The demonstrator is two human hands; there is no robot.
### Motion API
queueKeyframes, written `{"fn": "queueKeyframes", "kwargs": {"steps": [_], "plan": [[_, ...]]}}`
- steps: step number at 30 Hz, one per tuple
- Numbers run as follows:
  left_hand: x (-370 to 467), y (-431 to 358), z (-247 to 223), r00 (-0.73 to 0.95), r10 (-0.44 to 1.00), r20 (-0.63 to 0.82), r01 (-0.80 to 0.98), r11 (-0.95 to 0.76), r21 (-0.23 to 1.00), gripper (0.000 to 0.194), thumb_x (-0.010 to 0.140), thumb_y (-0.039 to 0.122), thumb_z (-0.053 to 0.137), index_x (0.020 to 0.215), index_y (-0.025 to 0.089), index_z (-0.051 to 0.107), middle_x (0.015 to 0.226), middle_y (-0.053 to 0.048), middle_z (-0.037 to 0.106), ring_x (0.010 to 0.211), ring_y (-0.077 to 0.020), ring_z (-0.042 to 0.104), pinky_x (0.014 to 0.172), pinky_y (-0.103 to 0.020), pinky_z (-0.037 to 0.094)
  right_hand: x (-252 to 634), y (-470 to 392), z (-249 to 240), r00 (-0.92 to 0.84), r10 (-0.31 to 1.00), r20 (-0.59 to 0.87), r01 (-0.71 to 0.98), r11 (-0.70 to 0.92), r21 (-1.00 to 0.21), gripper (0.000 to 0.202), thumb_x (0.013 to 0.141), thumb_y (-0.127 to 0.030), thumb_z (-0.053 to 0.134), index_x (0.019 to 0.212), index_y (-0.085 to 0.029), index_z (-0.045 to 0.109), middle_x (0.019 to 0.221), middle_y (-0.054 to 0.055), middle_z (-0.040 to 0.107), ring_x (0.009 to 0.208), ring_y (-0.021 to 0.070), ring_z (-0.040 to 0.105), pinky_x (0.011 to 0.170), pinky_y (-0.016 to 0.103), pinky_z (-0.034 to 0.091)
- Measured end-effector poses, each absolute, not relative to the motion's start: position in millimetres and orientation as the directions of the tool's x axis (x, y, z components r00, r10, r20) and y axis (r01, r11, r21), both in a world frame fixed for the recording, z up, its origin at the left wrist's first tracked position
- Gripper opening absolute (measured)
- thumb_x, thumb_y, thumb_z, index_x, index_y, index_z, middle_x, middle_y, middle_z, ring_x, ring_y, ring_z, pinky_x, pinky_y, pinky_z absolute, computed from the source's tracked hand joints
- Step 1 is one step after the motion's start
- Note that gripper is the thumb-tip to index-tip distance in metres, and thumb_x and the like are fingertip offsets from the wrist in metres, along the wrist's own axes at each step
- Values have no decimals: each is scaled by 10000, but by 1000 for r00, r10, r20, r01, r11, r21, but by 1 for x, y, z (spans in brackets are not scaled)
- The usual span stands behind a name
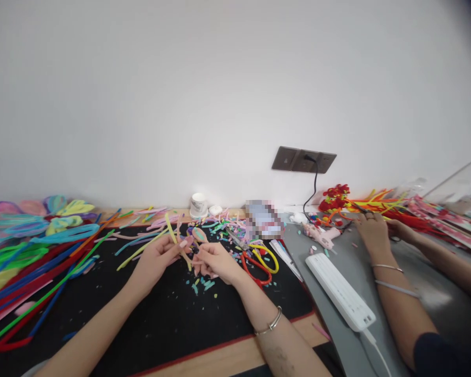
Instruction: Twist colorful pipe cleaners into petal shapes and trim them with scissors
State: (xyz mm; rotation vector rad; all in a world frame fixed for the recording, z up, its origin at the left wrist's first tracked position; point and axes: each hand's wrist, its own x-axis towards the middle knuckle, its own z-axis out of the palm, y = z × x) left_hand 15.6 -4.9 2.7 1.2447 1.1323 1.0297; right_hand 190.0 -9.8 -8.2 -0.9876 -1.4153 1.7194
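Above the black mat (141, 319), my left hand (160, 256) pinches yellow and pink fuzzy stems (170, 228), which cross near its fingertips. Close on its right, my right hand (214, 262) has its fingers closed around the lower part of a pink stem. A small oval piece (199, 234) in pink and teal shows just above the fingers of my right hand. Short teal clippings (208, 285) lie on the mat below the hands. Red-handled scissors (256, 268) and yellow-handled scissors (275, 260) rest to the right of my right hand.
Bundles of coloured stems (35, 272) cover the left side. A white cup (198, 205) and a phone (265, 220) are at the back. On the right are a glue gun (322, 235), a white power strip (339, 290) and another person's hands (372, 230).
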Motion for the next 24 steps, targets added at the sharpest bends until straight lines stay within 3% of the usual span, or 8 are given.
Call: {"fn": "queueKeyframes", "kwargs": {"steps": [6, 13, 18, 24], "plan": [[17, -6, 2, 106, 994, -31, 74, 24, 997, 313, 674, 445, 670, 816, 176, 600, 762, -51, 699, 747, -208, 660, 677, -282, 507, 193, -12, -3, -511, 850, -130, -43, -176, -983, 256, 806, -326, 508, 640, -134, 543, 469, -23, 546, 313, 35, 373, 292, 144, 206], [16, -5, 1, 45, 998, 46, 29, -48, 998, 286, 632, 426, 695, 767, 182, 633, 794, -59, 706, 829, -268, 657, 717, -328, 519, 194, -10, -5, -521, 815, -256, -112, -362, -925, 184, 754, -206, 475, 579, -162, 436, 389, -59, 461, 277, 18, 244, 295, 146, 122], [14, -9, 8, -38, 984, 176, 200, -165, 966, 186, 621, 362, 691, 691, 190, 692, 748, -51, 709, 771, -279, 649, 715, -342, 504, 195, -8, -6, -444, 857, -262, -198, -379, -904, 229, 755, -241, 491, 568, -179, 375, 384, -75, 415, 301, 16, 205, 308, 146, 113], [13, -11, 12, -64, 952, 301, 293, -270, 917, 136, 614, 343, 664, 582, 212, 682, 705, -47, 696, 725, -259, 633, 707, -333, 495, 197, -6, -6, -430, 857, -286, -231, -410, -882, 186, 771, -260, 484, 621, -168, 426, 431, -48, 478, 304, 21, 251, 309, 141, 116]]}}
